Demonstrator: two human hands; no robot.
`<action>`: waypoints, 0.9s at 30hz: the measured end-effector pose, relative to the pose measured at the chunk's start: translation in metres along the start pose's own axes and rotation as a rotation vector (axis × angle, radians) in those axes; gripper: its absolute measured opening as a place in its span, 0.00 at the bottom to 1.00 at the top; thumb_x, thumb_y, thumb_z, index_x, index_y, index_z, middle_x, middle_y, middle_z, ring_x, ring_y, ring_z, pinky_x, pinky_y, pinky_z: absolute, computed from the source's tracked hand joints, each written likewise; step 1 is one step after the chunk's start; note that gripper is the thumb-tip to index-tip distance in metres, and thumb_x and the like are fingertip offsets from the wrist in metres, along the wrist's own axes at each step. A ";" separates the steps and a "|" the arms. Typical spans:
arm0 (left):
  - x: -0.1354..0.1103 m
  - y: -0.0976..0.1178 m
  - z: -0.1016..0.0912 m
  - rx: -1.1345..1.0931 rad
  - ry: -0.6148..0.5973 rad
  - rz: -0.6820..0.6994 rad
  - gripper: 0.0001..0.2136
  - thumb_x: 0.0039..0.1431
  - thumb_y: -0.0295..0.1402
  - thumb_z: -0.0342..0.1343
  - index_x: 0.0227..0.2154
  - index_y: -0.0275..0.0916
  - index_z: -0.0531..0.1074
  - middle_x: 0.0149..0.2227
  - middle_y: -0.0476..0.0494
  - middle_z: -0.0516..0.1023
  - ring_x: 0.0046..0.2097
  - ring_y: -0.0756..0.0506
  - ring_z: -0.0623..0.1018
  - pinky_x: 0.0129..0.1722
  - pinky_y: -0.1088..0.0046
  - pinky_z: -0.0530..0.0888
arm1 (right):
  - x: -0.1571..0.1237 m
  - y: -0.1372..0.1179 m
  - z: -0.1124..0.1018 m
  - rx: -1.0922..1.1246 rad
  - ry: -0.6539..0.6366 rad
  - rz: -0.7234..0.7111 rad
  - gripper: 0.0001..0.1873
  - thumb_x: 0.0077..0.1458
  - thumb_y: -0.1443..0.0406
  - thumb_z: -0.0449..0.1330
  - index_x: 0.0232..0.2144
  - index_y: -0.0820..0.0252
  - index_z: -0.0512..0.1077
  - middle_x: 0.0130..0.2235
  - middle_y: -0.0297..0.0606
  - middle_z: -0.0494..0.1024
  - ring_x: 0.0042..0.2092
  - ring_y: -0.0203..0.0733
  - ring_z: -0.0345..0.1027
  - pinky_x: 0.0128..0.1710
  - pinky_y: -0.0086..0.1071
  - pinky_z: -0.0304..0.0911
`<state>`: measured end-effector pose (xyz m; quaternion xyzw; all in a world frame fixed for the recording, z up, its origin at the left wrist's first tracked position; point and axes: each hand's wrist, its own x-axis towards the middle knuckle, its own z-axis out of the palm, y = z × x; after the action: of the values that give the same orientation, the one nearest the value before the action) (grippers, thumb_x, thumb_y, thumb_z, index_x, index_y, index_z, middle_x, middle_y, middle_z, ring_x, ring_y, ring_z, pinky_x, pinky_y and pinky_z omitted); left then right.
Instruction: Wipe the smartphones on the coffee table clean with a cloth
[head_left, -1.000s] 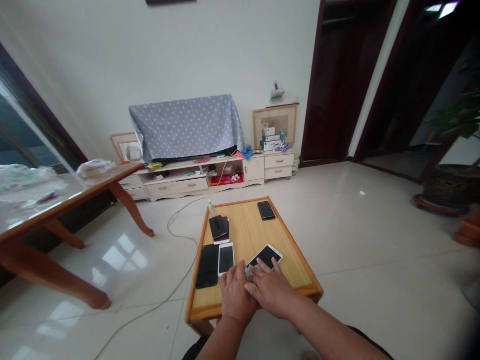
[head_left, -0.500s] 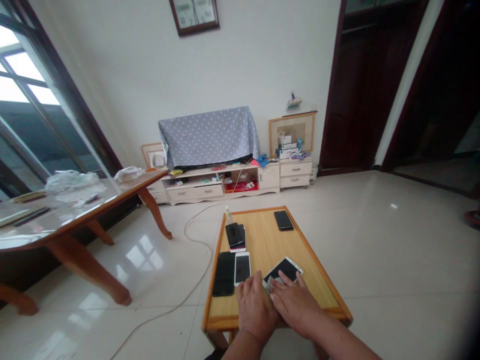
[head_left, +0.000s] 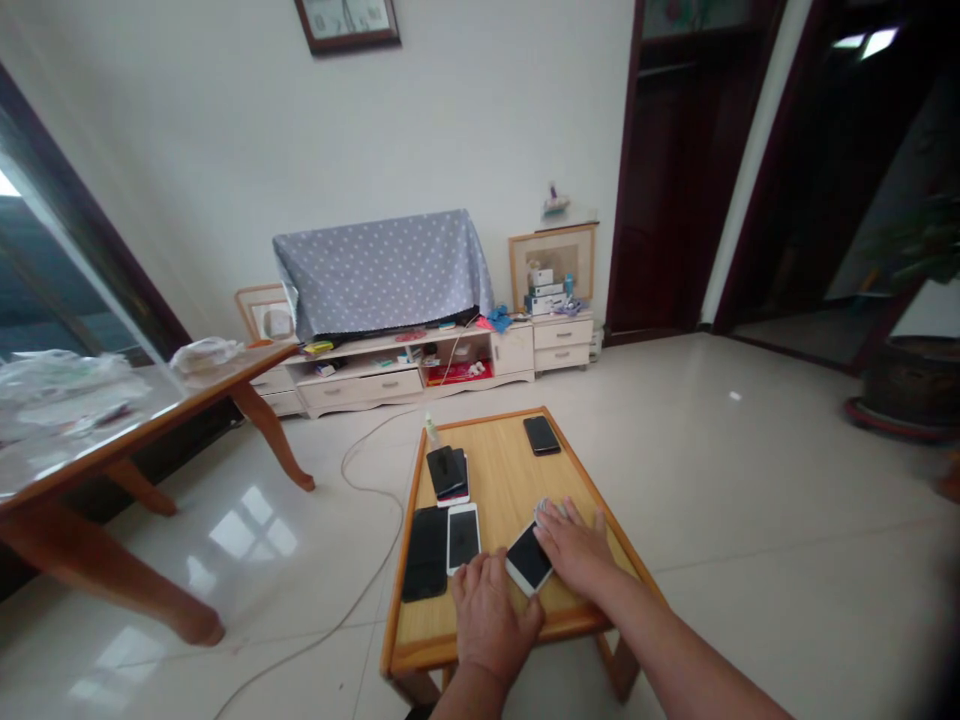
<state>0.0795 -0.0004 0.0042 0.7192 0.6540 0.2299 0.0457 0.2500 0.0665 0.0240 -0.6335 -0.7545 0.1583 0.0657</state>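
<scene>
**Low wooden bench, honey-coloured, with a darker orange rim, standing on a tiled floor.**

Item 1: left hand, open, palm down, not gripping, resting near the bench's front edge just beside item 3.
Item 2: right hand, open, fingers spread, palm down, not gripping, lying against the upper edge of item 3. A small pale object sits at its fingertips, too small to identify.
Item 3: white-framed smartphone, lying flat and askew between the hands, screen up.

Also on the bench: a black smartphone and a white smartphone, side by side and almost touching; a stack of phones, dark on top of white; a lone black phone near the far edge; a small bottle at the far corner.

Surroundings: a pale cable loops across the floor. Beyond stands a cream TV cabinet under a polka-dot cloth, its open compartments holding small clutter and a red box. To the left, plastic bags lie on a glass-topped table. To the right stands a dark round planter.
</scene>
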 end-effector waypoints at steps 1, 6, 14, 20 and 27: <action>0.000 0.000 0.000 0.008 -0.006 0.007 0.28 0.51 0.43 0.58 0.56 0.41 0.68 0.53 0.39 0.75 0.60 0.36 0.67 0.64 0.55 0.51 | 0.001 0.002 0.000 -0.005 0.004 0.023 0.29 0.69 0.53 0.34 0.66 0.47 0.57 0.70 0.35 0.53 0.72 0.57 0.33 0.62 0.72 0.21; 0.001 0.000 -0.001 0.037 -0.005 0.000 0.26 0.55 0.43 0.55 0.57 0.41 0.67 0.54 0.39 0.75 0.60 0.37 0.67 0.63 0.56 0.52 | -0.014 -0.014 0.014 0.051 -0.015 -0.221 0.27 0.69 0.54 0.36 0.65 0.44 0.59 0.69 0.34 0.57 0.71 0.53 0.38 0.63 0.69 0.20; 0.003 0.004 -0.011 0.063 -0.067 0.017 0.24 0.53 0.45 0.58 0.52 0.43 0.71 0.54 0.42 0.76 0.60 0.37 0.66 0.62 0.57 0.53 | 0.002 -0.002 0.001 0.042 0.014 0.022 0.29 0.69 0.55 0.34 0.66 0.46 0.57 0.70 0.34 0.53 0.72 0.55 0.31 0.62 0.70 0.19; 0.003 0.003 -0.006 0.036 -0.051 0.011 0.24 0.54 0.46 0.57 0.53 0.43 0.71 0.54 0.41 0.76 0.60 0.37 0.67 0.62 0.58 0.53 | -0.012 -0.014 0.019 0.064 0.038 -0.180 0.29 0.69 0.52 0.35 0.66 0.46 0.58 0.69 0.35 0.57 0.72 0.53 0.36 0.63 0.66 0.16; 0.002 0.002 -0.003 0.046 -0.030 0.021 0.25 0.54 0.44 0.57 0.54 0.42 0.69 0.53 0.40 0.75 0.60 0.37 0.66 0.63 0.56 0.51 | 0.002 0.001 0.002 0.041 0.038 0.040 0.29 0.69 0.54 0.35 0.67 0.49 0.56 0.70 0.36 0.52 0.72 0.55 0.29 0.63 0.69 0.18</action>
<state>0.0805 0.0000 0.0082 0.7301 0.6510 0.2044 0.0365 0.2502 0.0685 0.0214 -0.6500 -0.7368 0.1629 0.0895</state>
